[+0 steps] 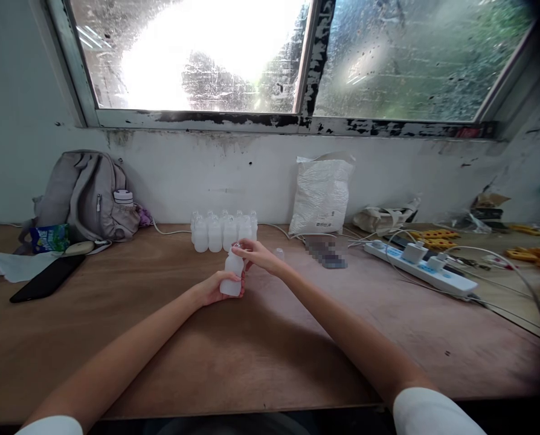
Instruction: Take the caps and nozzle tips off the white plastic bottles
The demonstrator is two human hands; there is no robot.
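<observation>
A white translucent plastic bottle (232,287) is held slightly tilted above the middle of the table. My left hand (213,288) wraps around its lower body. At the bottle's top, my right hand (258,257) pinches the neck or cap with bent fingers; the fingers partly cover that part. Behind my hands, several similar white bottles (214,234) stand upright in a tight group near the wall. To the right of my right hand, a small clear piece (279,253) sits on the table; its kind is hard to make out.
Wooden table (161,350) against a wall under a window. Backpack (84,193), black phone (48,278) and snack packet (50,238) are at left. White plastic bag (322,196), blurred dark item (327,252), power strip (419,269) with cables and yellow parts (435,238) are at right.
</observation>
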